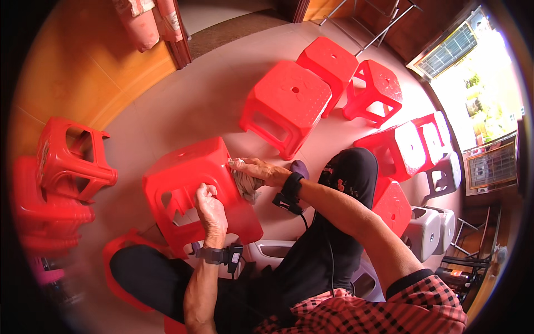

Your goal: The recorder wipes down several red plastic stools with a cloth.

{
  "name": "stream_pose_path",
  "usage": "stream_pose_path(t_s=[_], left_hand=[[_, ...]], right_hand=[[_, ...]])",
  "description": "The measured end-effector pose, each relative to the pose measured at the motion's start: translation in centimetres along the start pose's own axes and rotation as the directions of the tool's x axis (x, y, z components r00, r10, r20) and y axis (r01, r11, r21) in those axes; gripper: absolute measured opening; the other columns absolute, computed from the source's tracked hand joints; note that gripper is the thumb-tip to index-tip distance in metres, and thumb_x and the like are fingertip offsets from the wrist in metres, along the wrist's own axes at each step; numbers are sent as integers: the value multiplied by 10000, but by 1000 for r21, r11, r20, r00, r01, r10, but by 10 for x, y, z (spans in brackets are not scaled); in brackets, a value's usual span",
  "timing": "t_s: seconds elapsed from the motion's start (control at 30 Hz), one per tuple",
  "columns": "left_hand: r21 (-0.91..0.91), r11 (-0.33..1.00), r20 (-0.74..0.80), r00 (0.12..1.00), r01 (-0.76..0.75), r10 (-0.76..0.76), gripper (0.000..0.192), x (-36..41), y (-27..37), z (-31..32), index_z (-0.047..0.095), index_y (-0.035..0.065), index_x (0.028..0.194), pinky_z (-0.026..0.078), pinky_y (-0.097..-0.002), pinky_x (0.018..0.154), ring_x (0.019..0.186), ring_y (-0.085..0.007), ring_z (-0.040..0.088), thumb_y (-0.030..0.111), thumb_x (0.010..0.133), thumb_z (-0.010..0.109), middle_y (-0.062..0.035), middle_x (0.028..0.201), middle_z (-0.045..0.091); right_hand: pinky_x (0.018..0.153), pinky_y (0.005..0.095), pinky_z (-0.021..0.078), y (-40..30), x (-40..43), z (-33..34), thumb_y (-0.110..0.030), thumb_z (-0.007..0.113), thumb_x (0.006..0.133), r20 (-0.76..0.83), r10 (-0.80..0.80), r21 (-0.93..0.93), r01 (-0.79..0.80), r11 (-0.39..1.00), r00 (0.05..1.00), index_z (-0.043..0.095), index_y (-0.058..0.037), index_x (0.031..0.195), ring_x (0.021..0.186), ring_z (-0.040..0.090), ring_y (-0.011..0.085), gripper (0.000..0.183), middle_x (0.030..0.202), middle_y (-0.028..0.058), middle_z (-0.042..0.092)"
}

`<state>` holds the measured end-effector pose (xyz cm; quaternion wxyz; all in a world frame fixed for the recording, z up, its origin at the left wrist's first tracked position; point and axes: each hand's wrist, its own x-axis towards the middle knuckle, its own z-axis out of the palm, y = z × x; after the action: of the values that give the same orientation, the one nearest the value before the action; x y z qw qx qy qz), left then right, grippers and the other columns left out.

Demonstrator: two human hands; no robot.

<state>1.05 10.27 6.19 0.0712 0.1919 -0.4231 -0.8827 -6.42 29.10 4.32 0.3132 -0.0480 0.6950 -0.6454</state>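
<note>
A red plastic stool (246,217) stands tilted between my knees, its seat turned towards the upper left. My right hand (260,170) presses a crumpled, light-coloured cloth (247,185) against the stool's right side, near the seat's corner. The fingers lie stretched over the cloth. My left hand (210,204) is at the near side, by the opening between the stool's legs, with its fingers curled. Whether those fingers grip the stool's edge cannot be seen. Both wrists wear black straps with small devices.
Stacked red stools (54,208) stand at the left, with one on its side on top (79,160). More red stools (288,89) stand ahead and to the right. Grey stools (423,234) and a folding metal frame (388,27) are farther off.
</note>
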Motion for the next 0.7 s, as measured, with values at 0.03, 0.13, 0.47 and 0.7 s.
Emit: stream_pose_path(t_s=[0.03, 0.13, 0.47, 0.7], left_hand=[[1, 1000, -3, 1000, -5, 5, 191, -1, -1, -2, 517, 81, 848, 331, -296, 859, 827, -127, 445, 250, 931, 545, -13, 806, 480], [-33, 999, -122, 992, 24, -28, 194, -5, 0, -7, 513, 83, 840, 332, -300, 842, 807, -128, 436, 251, 931, 546, -9, 788, 463], [-15, 998, -46, 997, -56, 55, 236, -16, 25, 14, 523, 94, 826, 331, -288, 863, 855, -117, 447, 299, 943, 531, -5, 834, 491], [314, 947, -87, 996, 61, -35, 238, -36, 39, 18, 553, 125, 798, 184, -231, 488, 577, -26, 275, 329, 920, 560, 85, 752, 426]], right_hand=[[862, 356, 520, 3, 5, 2, -631, 560, 897, 34, 54, 141, -58, 988, 998, 547, -15, 1321, 1111, 596, 211, 748, 1197, 151, 616], [793, 336, 542, 1, 13, 9, -635, 579, 882, 95, 131, 349, -156, 924, 987, 568, 6, 1291, 1048, 624, 199, 760, 1132, 153, 644], [817, 391, 518, -31, 9, 21, -727, 653, 768, -21, 258, 62, -257, 964, 966, 651, 37, 1088, 924, 651, 236, 828, 1009, 158, 670], [759, 386, 513, -29, 8, 18, -726, 691, 735, 44, 197, -88, -193, 977, 979, 673, -11, 1012, 851, 639, 220, 767, 874, 110, 671]])
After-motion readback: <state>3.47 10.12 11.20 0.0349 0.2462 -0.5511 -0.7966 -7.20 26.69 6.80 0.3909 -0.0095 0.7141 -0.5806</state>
